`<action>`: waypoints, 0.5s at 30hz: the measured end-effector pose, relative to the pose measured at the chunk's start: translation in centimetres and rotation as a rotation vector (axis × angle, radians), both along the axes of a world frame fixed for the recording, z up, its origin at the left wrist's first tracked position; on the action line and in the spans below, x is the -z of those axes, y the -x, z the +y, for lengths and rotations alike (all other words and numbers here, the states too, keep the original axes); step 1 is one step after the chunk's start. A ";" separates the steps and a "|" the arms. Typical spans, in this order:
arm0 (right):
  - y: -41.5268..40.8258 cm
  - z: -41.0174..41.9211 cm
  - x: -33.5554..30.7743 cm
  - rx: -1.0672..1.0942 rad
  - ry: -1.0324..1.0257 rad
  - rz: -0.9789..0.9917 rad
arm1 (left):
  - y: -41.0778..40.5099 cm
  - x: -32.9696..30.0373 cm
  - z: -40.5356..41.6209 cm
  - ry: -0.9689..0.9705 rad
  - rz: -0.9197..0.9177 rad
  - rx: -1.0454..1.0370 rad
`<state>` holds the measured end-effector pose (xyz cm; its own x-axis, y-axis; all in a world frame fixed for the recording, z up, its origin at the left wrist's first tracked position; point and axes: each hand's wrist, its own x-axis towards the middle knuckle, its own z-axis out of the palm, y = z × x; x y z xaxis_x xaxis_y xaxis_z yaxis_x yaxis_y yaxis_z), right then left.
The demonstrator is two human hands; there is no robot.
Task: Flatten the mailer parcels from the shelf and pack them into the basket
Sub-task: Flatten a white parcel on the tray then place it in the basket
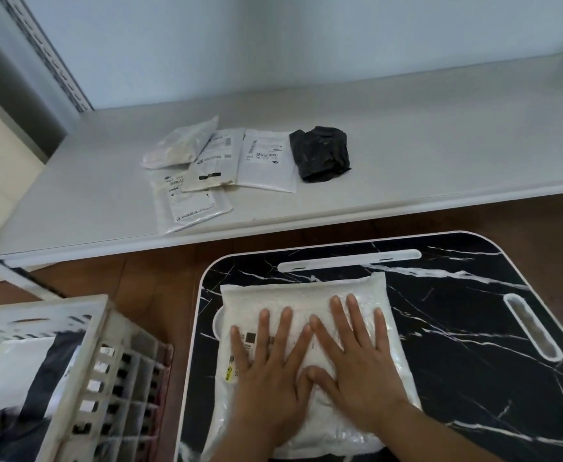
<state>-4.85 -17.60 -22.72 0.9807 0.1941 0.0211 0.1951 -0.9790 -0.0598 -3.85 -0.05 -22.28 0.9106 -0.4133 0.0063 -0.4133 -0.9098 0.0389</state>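
White mailer parcel (310, 355) lies flat on the black marble-look table (473, 345), long axis running away from the person, tilted slightly left at the far end. Both hands press on it palms down, fingers spread — left hand (270, 371) and right hand (360, 358) side by side, thumbs touching. Left of the left hand, a white slatted basket (83, 378) holds white and dark parcels. Beyond the hands, on the shelf (406, 155) — four white mailers (213, 171) overlapping, a crumpled black mailer (320, 153) beside them.

Both hands, left (270, 371) and right (360, 358), lie flat, fingers spread.
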 end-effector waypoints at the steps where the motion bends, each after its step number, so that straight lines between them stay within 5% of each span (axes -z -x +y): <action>1: 0.0 0.0 -0.1 0.000 -0.002 0.010 | 0.0 0.0 0.0 0.005 0.008 0.000; 15: -0.3 0.0 0.2 -0.001 0.023 0.062 | -0.4 0.4 -0.1 0.013 0.099 -0.003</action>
